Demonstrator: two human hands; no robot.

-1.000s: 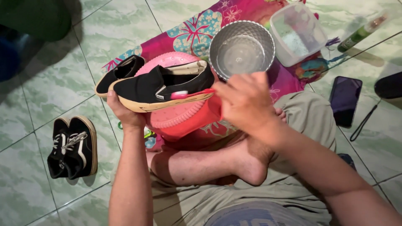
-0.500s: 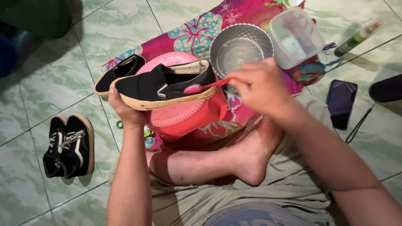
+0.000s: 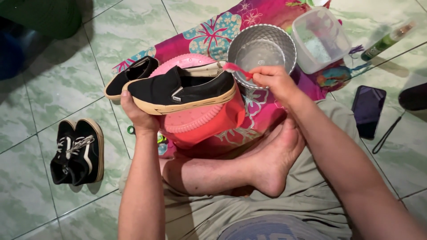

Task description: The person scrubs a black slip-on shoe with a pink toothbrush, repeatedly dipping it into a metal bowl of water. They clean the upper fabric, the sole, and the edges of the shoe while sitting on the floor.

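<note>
A black slip-on shoe [image 3: 182, 89] with a tan rubber sole is gripped at the toe by the closed left hand [image 3: 135, 113] and held level above the pink bucket [image 3: 200, 122]. A pink brush [image 3: 235, 69] is pinched in the right hand [image 3: 273, 82], beside the shoe's heel, over the dimpled metal bowl [image 3: 262, 46]. Short strokes with the shoe braced are judged best. Canvas upper matte; bucket lid ridged.

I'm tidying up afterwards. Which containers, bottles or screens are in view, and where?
Phone: floor at right, flat dark rectangle, screen off.
Bottle: lying top right, slim, green.
Plastic tub: top, on cloth's edge, clear, squarish.
Metal bowl: beside tub, round, silver.
</note>
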